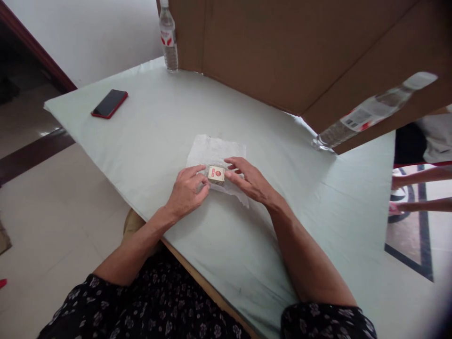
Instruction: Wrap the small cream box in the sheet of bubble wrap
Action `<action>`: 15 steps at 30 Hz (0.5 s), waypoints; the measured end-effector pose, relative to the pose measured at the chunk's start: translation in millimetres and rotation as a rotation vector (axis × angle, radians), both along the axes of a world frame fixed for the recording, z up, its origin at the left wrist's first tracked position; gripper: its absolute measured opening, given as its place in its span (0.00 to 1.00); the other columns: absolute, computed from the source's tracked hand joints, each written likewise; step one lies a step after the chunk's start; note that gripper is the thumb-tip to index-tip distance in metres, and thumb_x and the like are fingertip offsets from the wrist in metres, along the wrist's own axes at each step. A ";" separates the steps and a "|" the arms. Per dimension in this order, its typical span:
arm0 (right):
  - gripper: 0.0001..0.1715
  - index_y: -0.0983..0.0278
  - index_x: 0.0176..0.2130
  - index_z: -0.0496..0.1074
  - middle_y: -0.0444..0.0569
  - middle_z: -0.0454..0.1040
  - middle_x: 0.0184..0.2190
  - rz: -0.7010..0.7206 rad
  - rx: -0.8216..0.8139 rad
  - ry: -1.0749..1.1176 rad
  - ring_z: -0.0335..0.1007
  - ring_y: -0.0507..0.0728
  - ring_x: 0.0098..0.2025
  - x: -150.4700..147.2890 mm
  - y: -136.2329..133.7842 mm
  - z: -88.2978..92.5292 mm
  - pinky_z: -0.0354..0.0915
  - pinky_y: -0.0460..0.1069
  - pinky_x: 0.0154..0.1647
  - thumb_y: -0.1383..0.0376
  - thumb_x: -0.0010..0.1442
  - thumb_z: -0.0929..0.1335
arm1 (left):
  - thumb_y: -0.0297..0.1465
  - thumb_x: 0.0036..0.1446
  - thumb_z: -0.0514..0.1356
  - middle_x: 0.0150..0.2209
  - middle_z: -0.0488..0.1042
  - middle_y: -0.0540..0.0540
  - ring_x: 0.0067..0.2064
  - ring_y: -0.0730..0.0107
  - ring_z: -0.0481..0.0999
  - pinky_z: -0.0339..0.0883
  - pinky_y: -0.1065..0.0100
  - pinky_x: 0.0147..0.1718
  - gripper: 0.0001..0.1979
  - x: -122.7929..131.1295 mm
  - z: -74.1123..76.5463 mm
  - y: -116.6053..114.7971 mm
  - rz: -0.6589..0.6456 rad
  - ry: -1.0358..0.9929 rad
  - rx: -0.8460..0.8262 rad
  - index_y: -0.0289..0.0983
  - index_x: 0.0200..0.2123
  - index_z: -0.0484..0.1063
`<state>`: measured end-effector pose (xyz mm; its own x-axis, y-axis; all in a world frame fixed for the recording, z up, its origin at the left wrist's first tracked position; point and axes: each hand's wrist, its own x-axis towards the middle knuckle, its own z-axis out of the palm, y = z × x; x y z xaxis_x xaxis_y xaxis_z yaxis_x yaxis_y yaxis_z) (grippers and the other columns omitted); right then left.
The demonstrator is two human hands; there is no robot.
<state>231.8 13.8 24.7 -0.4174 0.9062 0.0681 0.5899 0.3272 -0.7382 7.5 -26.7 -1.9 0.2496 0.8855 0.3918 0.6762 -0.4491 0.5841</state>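
Note:
A small cream box (216, 174) with red print and a round red picture on top rests on a white sheet of thin paper (203, 149). My left hand (189, 190) is at its left side, fingers bent but apart, the fingertips close to the box. On the other side, my right hand (249, 179) has its fingers spread, with the thumb at the box's right edge. I cannot tell whether the fingertips touch the box. Part of the paper is hidden under the box and my hands.
A pale green cloth covers the table (151, 127). At the far left lies a phone (110, 103) in a red case. A large cardboard panel (254, 52) stands behind, with a plastic bottle (168, 40) and another bottle (367, 115) beside it. A person's legs (423, 178) show at right.

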 end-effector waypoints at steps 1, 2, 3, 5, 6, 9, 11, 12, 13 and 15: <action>0.30 0.59 0.58 0.69 0.55 0.72 0.58 0.000 -0.006 0.018 0.73 0.64 0.54 2.5 -1.4 6.1 0.69 0.58 0.52 0.46 0.65 0.63 | 0.27 0.58 0.60 0.53 0.78 0.40 0.56 0.55 0.75 0.69 0.51 0.55 0.04 1.5 2.0 4.6 0.005 -0.030 -0.032 0.38 0.32 0.73; 0.30 0.59 0.58 0.70 0.55 0.72 0.58 0.010 -0.003 0.021 0.72 0.64 0.55 4.3 -3.2 11.7 0.68 0.59 0.53 0.44 0.64 0.64 | 0.27 0.58 0.60 0.52 0.78 0.41 0.54 0.55 0.76 0.71 0.53 0.53 0.03 2.9 3.6 9.1 0.004 -0.055 -0.062 0.38 0.31 0.73; 0.32 0.58 0.57 0.70 0.55 0.72 0.58 0.029 0.009 0.013 0.71 0.65 0.57 5.1 -5.1 16.2 0.68 0.59 0.55 0.44 0.62 0.67 | 0.28 0.57 0.60 0.51 0.79 0.41 0.52 0.57 0.77 0.73 0.55 0.51 0.03 4.0 4.8 13.3 0.001 -0.077 -0.086 0.38 0.31 0.73; 0.33 0.57 0.55 0.70 0.54 0.72 0.59 0.058 0.044 -0.023 0.71 0.66 0.56 3.9 -8.8 19.9 0.67 0.60 0.55 0.45 0.56 0.72 | 0.29 0.57 0.60 0.49 0.80 0.41 0.47 0.60 0.78 0.74 0.61 0.43 0.04 5.8 6.0 20.2 -0.002 -0.115 -0.121 0.38 0.30 0.72; 0.31 0.57 0.53 0.71 0.54 0.72 0.58 0.057 0.059 -0.047 0.72 0.65 0.54 2.1 -10.1 18.9 0.67 0.59 0.54 0.47 0.55 0.73 | 0.30 0.57 0.59 0.49 0.80 0.41 0.45 0.61 0.79 0.73 0.64 0.38 0.05 6.4 6.1 22.7 -0.001 -0.134 -0.136 0.38 0.29 0.72; 0.12 0.58 0.41 0.73 0.53 0.75 0.55 -0.010 0.064 -0.076 0.74 0.61 0.46 -4.2 -9.9 7.9 0.68 0.56 0.45 0.55 0.59 0.70 | 0.32 0.56 0.60 0.47 0.80 0.42 0.43 0.64 0.79 0.68 0.70 0.29 0.05 6.4 6.3 26.8 -0.011 -0.190 -0.194 0.38 0.29 0.72; 0.07 0.60 0.34 0.72 0.52 0.76 0.53 -0.051 0.048 -0.025 0.74 0.60 0.45 -6.8 -6.4 -0.8 0.67 0.53 0.40 0.59 0.60 0.68 | 0.32 0.56 0.61 0.48 0.80 0.43 0.46 0.62 0.79 0.68 0.70 0.30 0.05 5.7 6.9 27.9 -0.024 -0.229 -0.242 0.38 0.30 0.73; 0.07 0.60 0.32 0.71 0.52 0.77 0.52 -0.058 0.041 0.016 0.74 0.61 0.46 -7.5 -4.3 -4.4 0.66 0.52 0.39 0.59 0.60 0.68 | 0.32 0.56 0.61 0.50 0.80 0.42 0.48 0.61 0.79 0.69 0.70 0.32 0.05 5.4 7.2 28.5 -0.027 -0.253 -0.261 0.38 0.29 0.73; 0.08 0.60 0.31 0.71 0.52 0.78 0.51 -0.059 0.033 0.056 0.74 0.61 0.47 -7.9 -2.1 -7.1 0.66 0.51 0.38 0.59 0.60 0.68 | 0.33 0.56 0.61 0.51 0.79 0.42 0.51 0.59 0.78 0.71 0.68 0.35 0.05 5.3 7.3 29.1 -0.027 -0.278 -0.277 0.38 0.29 0.72; 0.09 0.60 0.31 0.70 0.52 0.79 0.49 -0.057 0.017 0.119 0.74 0.60 0.47 -8.5 1.4 -10.4 0.67 0.52 0.40 0.58 0.60 0.68 | 0.33 0.56 0.62 0.53 0.79 0.40 0.54 0.57 0.77 0.72 0.64 0.42 0.06 5.6 6.8 30.9 -0.023 -0.339 -0.310 0.38 0.29 0.72</action>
